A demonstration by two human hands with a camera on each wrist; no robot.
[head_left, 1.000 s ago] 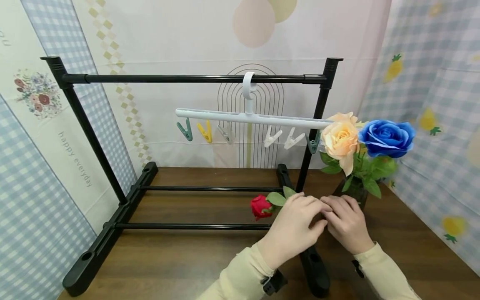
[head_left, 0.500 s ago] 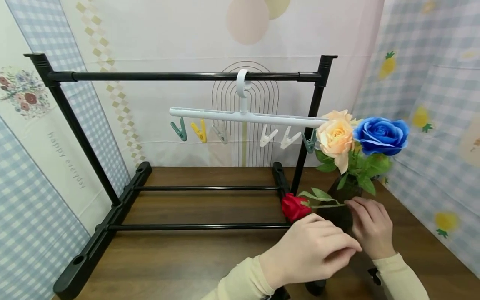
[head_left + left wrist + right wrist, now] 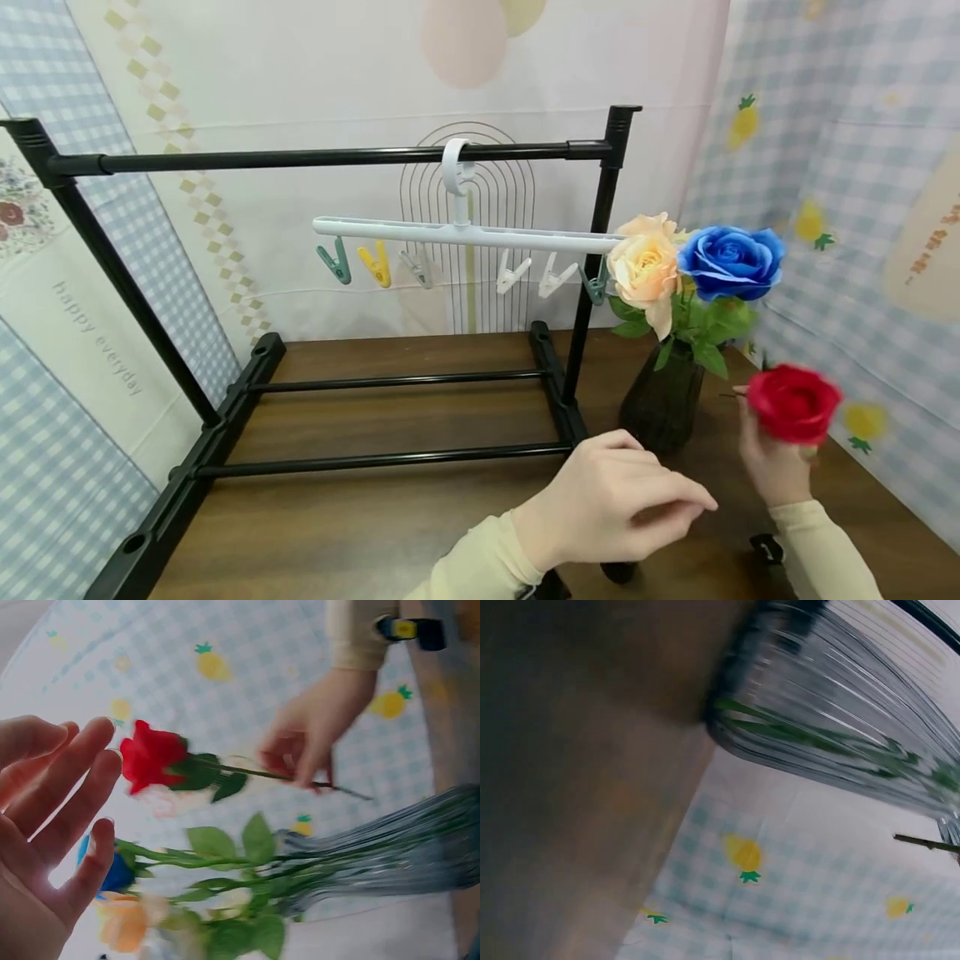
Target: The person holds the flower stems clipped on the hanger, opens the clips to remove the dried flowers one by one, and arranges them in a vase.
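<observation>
An artificial red rose [image 3: 795,403] is in my right hand [image 3: 776,471], whose fingers pinch its thin stem low down. In the left wrist view the rose [image 3: 154,757] has its bloom well above the pinching fingers, and a short stem end sticks out below. That stem end [image 3: 924,842] also shows beside the vase in the right wrist view. My left hand [image 3: 618,500] holds nothing; its fingers are loosely bent in front of the ribbed glass vase [image 3: 663,400]. A blue rose [image 3: 731,262] and a peach rose [image 3: 647,265] stand in the vase.
A black rack [image 3: 360,158] stands left of the vase on the wooden table [image 3: 360,533]. From its top bar hangs a white hanger [image 3: 420,232] with several clips, its right end close to the peach rose. Patterned cloth [image 3: 862,167] surrounds the table.
Both hands were at the red rose's stem; the left let go. The right hand has carried the rose rightward, past the vase, and turned its bloom upward. The head view has swung right.
</observation>
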